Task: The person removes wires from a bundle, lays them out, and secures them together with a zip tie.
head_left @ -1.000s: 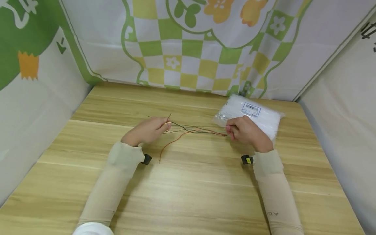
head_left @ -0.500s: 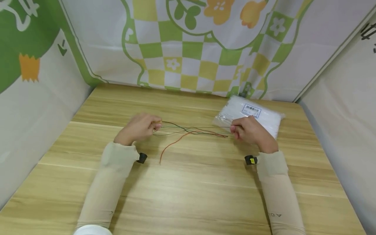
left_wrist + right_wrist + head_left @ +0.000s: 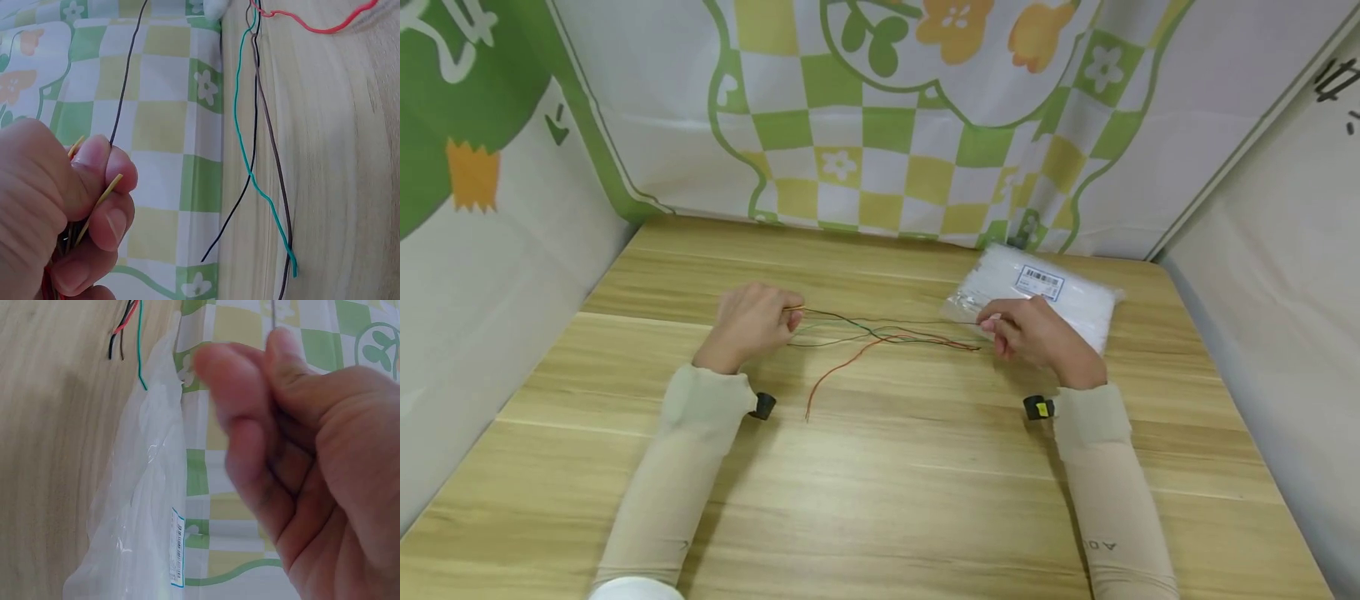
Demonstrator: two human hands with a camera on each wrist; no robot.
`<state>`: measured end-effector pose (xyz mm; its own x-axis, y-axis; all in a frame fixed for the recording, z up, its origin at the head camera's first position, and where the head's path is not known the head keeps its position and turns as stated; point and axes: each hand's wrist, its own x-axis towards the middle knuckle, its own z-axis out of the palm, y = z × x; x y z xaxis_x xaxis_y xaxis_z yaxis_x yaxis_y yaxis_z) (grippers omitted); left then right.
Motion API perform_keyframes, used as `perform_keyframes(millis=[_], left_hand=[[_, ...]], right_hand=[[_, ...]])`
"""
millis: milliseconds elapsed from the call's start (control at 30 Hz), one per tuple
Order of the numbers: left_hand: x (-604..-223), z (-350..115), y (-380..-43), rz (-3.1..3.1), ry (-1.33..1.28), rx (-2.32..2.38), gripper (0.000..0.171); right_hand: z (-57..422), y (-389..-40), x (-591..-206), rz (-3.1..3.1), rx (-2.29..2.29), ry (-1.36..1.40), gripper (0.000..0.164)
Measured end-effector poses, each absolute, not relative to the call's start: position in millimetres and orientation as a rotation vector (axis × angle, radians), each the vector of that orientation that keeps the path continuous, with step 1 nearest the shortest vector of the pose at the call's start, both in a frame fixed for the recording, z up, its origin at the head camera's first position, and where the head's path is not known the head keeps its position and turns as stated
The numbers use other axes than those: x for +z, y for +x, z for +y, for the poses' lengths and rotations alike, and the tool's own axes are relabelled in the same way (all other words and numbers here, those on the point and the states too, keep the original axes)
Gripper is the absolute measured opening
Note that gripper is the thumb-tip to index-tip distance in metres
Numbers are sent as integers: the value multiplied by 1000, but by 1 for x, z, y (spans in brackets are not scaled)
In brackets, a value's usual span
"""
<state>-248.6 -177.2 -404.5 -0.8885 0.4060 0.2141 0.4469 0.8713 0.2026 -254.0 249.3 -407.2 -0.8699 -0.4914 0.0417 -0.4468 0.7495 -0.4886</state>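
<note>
In the head view, my left hand point(image 3: 748, 325) and right hand point(image 3: 1033, 337) hold a thin dark wire point(image 3: 917, 322) stretched between them. The left wrist view shows this wire pinched between the left thumb and forefinger. A bundle of more wires, with yellow wire ends point(image 3: 107, 195) sticking out, is gripped in the same hand's curled fingers. My right thumb and forefinger pinch the wire's other end, seen in the right wrist view. Below lie loose wires on the table: a red wire point(image 3: 844, 364), a green wire point(image 3: 238, 112), a black wire point(image 3: 255, 125) and a brown wire point(image 3: 273, 137).
A clear plastic bag point(image 3: 1082, 304) of white contents, with a barcode label point(image 3: 1040, 283), lies just behind my right hand. Patterned cloth point(image 3: 880, 125) hangs along the back edge of the wooden table point(image 3: 880, 500). Pale side walls stand left and right.
My left hand has moved left and slightly back, and my right hand slightly right. The two are farther apart, with the single wire drawn out between them. The loose wires stay about where they were.
</note>
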Motion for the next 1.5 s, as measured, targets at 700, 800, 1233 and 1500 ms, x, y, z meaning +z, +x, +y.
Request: perform_keyframes(millis=[700, 800, 1233, 1500], left_hand=[[-414, -182, -251, -3006, -624, -378, 37], [-413, -182, -250, -3062, -634, -424, 34], [-415, -182, -248, -3183, -664, -460, 32], [-417, -179, -247, -3252, -658, -486, 35]], right_hand=[[243, -256, -413, 2920, -743, -849, 24], [243, -257, -413, 2892, -788, -825, 17], [233, -256, -413, 2948, -699, -880, 8], [222, -255, -420, 3015, -623, -917, 6]])
